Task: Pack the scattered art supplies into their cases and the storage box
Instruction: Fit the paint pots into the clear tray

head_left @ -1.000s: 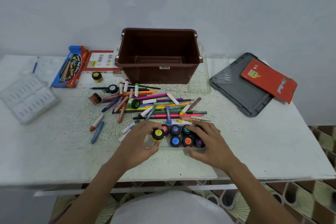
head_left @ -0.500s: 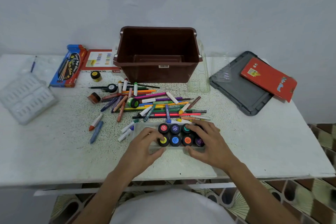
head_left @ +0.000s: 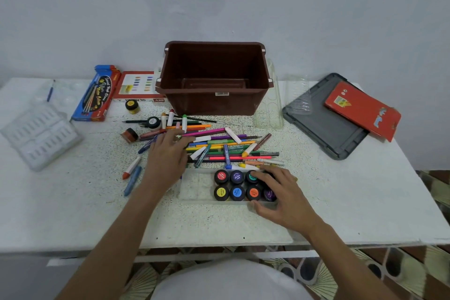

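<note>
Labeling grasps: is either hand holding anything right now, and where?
Right hand grips the tray at its right end, thumb on the near edge. Left hand is over the pens, fingers straight, holding nothing.

Glossy brown plastic box (head_left: 216, 102), clear plastic tray (head_left: 197, 186), matt grey lid (head_left: 321, 126), speckled rough table (head_left: 73, 202).

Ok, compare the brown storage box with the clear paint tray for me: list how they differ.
The brown storage box is opaque and deep; the clear tray is see-through and shallow. The box shows nothing inside; the tray holds paint pots in its right part. The right hand grips the tray's right end; no hand touches the box. Both sit open-topped on the white table.
</note>
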The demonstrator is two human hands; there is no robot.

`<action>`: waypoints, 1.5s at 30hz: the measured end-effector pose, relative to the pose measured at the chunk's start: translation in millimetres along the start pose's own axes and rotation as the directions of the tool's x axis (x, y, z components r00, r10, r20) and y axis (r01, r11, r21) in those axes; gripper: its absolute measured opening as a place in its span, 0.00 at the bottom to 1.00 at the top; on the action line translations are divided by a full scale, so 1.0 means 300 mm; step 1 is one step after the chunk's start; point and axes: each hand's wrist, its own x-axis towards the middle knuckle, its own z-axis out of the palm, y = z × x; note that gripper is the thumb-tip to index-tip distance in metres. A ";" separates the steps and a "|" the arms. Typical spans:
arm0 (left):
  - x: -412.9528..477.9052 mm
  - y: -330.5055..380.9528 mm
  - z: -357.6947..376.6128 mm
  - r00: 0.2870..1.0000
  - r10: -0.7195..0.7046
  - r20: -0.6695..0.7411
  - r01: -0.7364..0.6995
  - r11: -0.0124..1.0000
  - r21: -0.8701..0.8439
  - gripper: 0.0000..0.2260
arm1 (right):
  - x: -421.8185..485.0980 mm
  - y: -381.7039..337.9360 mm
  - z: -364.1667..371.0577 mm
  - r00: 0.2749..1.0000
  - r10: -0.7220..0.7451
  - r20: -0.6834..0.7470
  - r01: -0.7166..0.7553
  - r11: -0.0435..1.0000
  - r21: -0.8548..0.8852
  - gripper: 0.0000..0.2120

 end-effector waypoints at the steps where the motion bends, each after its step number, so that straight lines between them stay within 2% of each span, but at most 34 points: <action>1: 0.021 -0.025 -0.001 0.999 -0.001 0.039 -0.001 0.999 0.042 0.21 | -0.001 0.000 0.001 1.000 0.000 -0.002 0.000 1.000 0.001 0.29; 5: 0.075 -0.070 -0.008 0.987 0.038 0.156 -0.056 0.992 0.115 0.26 | -0.003 0.001 0.002 1.000 0.001 -0.003 -0.001 1.000 0.007 0.29; 11: 0.071 -0.078 -0.017 0.993 0.025 0.112 -0.032 0.998 0.062 0.21 | -0.003 0.000 0.007 1.000 0.000 -0.014 0.000 1.000 0.012 0.28; 16: 0.014 -0.001 -0.058 1.000 0.003 -0.005 -0.003 0.986 -0.168 0.18 | -0.003 0.002 0.009 1.000 0.005 -0.016 -0.005 1.000 0.022 0.29; 19: -0.040 0.059 -0.091 0.999 0.009 0.045 0.007 0.937 -0.349 0.18 | -0.003 0.005 0.011 1.000 0.009 -0.009 -0.009 1.000 0.024 0.29; 21: -0.076 0.084 -0.100 0.994 0.063 0.089 -0.023 0.917 -0.398 0.17 | -0.004 0.006 0.009 1.000 0.008 -0.012 -0.007 1.000 0.021 0.29; 24: -0.122 0.098 -0.084 0.977 0.141 0.162 -0.075 0.929 -0.362 0.16 | -0.003 0.005 0.010 1.000 0.009 -0.011 -0.008 1.000 0.017 0.29; 27: -0.158 0.110 -0.057 0.971 0.145 0.191 -0.082 0.949 -0.306 0.15 | -0.003 0.006 0.009 1.000 0.007 -0.009 -0.007 1.000 0.010 0.29; 32: -0.181 0.104 0.003 0.981 0.170 0.094 -0.153 0.974 -0.167 0.16 | -0.002 0.004 0.008 1.000 0.004 -0.013 -0.004 1.000 0.007 0.29; 36: -0.196 0.083 0.041 0.992 0.121 0.022 -0.116 0.980 -0.159 0.14 | -0.002 0.003 0.009 1.000 0.005 -0.017 -0.005 1.000 0.008 0.29; 41: -0.194 0.089 0.053 0.995 0.067 0.072 -0.058 0.990 -0.128 0.13 | -0.003 0.005 0.010 1.000 0.010 -0.014 -0.009 1.000 0.006 0.30; 45: -0.192 0.080 0.044 0.994 0.086 0.068 -0.076 0.988 -0.134 0.15 | -0.003 0.003 0.011 1.000 0.014 -0.015 -0.014 1.000 0.012 0.30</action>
